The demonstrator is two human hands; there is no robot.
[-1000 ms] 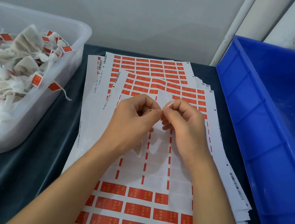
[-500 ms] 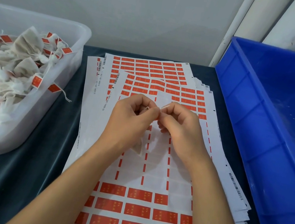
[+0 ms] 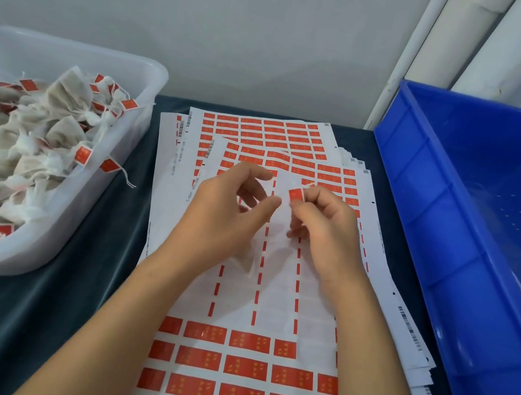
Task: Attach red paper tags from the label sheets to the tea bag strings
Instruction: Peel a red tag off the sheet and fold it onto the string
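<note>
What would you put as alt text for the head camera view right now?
The right hand pinches a red tag above a stack of label sheets, the left hand loosely open beside it. A white tub of tagged tea bags sits left, a blue bin right.

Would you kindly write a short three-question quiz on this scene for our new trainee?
1. True or false: the right hand pinches a red tag.
2. Which container holds the tagged tea bags? A) the blue bin B) the white tub
3. Fill in: the label sheets lie between the tub and the ____.

Key: 1 true; 2 B; 3 blue bin.
</note>
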